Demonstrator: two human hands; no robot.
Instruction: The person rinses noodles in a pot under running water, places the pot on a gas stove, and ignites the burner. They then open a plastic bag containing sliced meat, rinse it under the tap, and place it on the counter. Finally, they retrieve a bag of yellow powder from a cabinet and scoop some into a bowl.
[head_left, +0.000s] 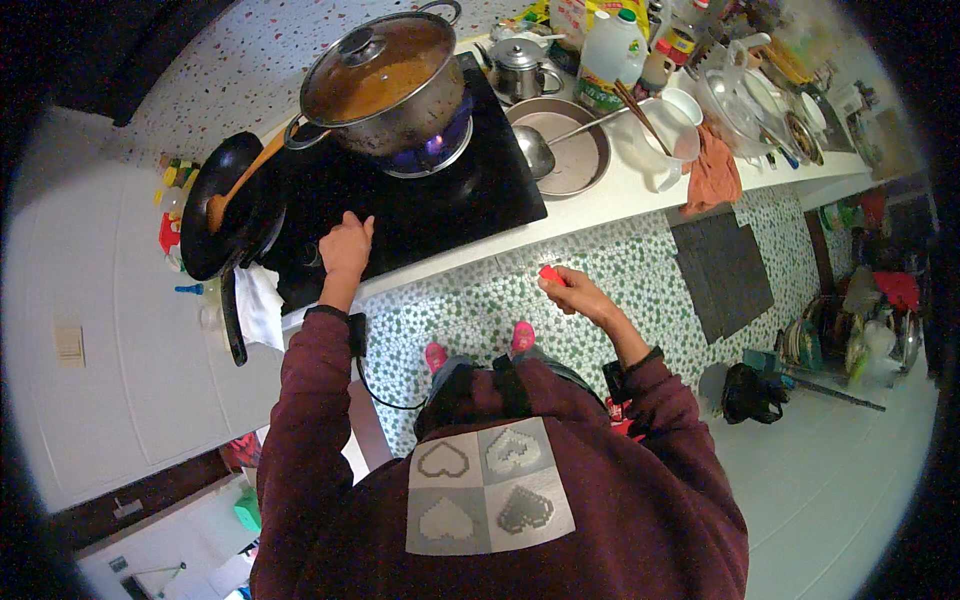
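Observation:
My left hand (348, 245) is over the front part of the black glass gas hob (480, 196), fingers curled; whether it holds or touches anything cannot be told. My right hand (574, 292) grips a small red object (553, 275) between thumb and fingers, in front of the counter's edge above the floor. On the lit burner, with blue flame under it, stands a steel pot (390, 82) with a glass lid over orange-brown contents. A black wok (225, 210) lies at the hob's left end, with a wooden spoon (251, 176) resting across it and the pot's handle.
Right of the hob, a ladle (534, 150) rests in a round pan (566, 142). Behind are a steel kettle (519, 64) and a plastic jug (611, 56). Farther right are a clear pitcher (667, 131) with chopsticks and an orange cloth (714, 171). A white cloth (257, 304) lies by the wok handle.

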